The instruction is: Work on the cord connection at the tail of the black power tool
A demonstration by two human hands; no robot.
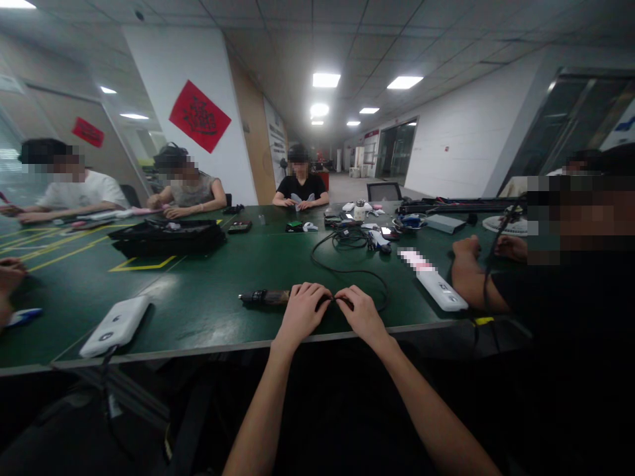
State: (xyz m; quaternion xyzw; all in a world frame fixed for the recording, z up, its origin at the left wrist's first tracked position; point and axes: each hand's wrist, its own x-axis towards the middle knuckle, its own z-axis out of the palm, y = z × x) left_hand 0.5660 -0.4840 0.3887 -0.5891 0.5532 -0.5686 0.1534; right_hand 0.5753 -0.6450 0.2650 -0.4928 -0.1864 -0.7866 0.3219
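An electric screwdriver [268, 297] lies on the green table near its front edge, its tip pointing left. My left hand [306, 309] covers the rear end of the tool, fingers curled over it. Beside it, my right hand [361, 312] is closed in a pinch at the black cable [384, 284], close to where it meets the tool. The fingertips of both hands nearly touch. The exact joint between tool and cable is hidden by my fingers. From my right hand the cable loops back across the table toward a tangle of wires.
A white power bank [115, 325] stands left, another white device [441, 291] right. Farther back are a black tray [167, 237], coiled cables [347, 238] and a grey box [445, 223]. A co-worker's arm [471, 284] rests close on the right; several people sit around the table.
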